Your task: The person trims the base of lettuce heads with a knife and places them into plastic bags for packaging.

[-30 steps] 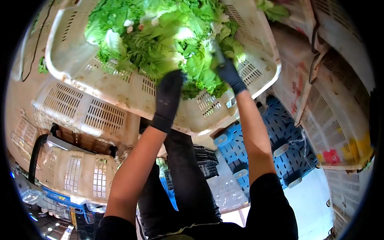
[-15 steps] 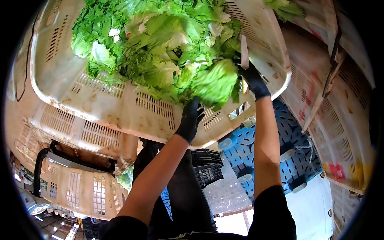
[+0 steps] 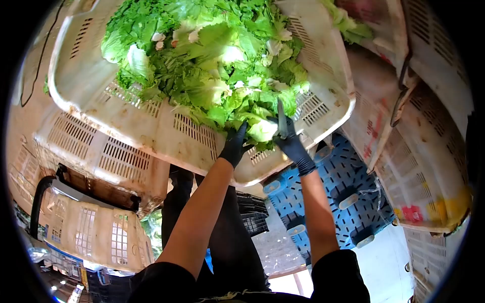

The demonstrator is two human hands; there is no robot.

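Between my gloved hands sits a head of lettuce, its pale side facing up, at the near edge of a lettuce pile. My left hand, in a black glove, grips its left side with the fingers partly hidden by leaves. In my right hand, also black-gloved, is a knife with its blade pointing up and away, beside the lettuce's right side. The pile lies in a large, dirty white plastic crate with slotted walls.
More slotted crates stand below and left, and stained ones line the right. A blue plastic pallet lies on the floor at right. A black bar curves at lower left, and loose lettuce leaves hang from a crate at upper right.
My right hand, with the knife, has moved left and nearer to me, up to the lettuce. The blurred lettuce head has come down between both hands. The view has shifted slightly.
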